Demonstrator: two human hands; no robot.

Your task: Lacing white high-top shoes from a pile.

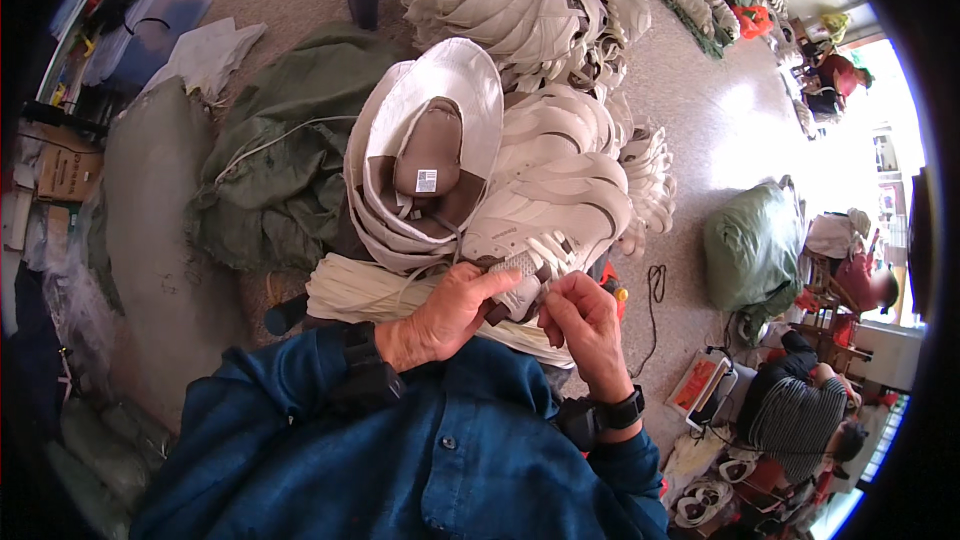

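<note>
A beige shoe upper [548,210] with brown trim lies before me, its tongue end toward my body. My left hand [450,312] is closed on this end, the thumb pressed on the mesh tongue [515,268]. Cream lace loops [552,252] stand up beside the thumb. At their near end my right hand [585,325] pinches what appears to be the shoelace; the fingertips partly hide it. Under both hands a bundle of long cream laces [365,288] lies across my lap. Just beyond the left hand sit nested white sole-side uppers [425,155] with a brown lining and a small label.
Stacked beige uppers [510,15] rise at the far side. Dark green cloth [300,145] and a grey sack [165,240] lie left, near a blue-grey bin [160,20]. A green sack [755,245] stands right; several people sit beyond, one in a striped top [798,410].
</note>
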